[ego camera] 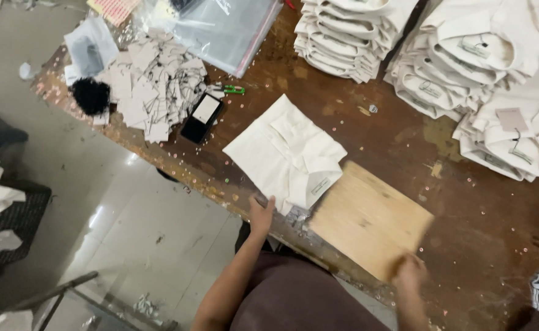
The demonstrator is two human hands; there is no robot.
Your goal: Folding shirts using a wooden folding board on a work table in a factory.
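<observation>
A folded cream shirt (pixel 288 153), collar at 5 o'clock, is touched by the left hand (pixel 261 216); its grip unclear.

The right hand (pixel 409 273) is blurred at the wooden board (pixel 370 217); grip untellable.

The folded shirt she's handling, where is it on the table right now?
The folded shirt lies at mid-table in the head view, near the front edge, its corner under the left hand. The wooden board sits just to its right.
</observation>
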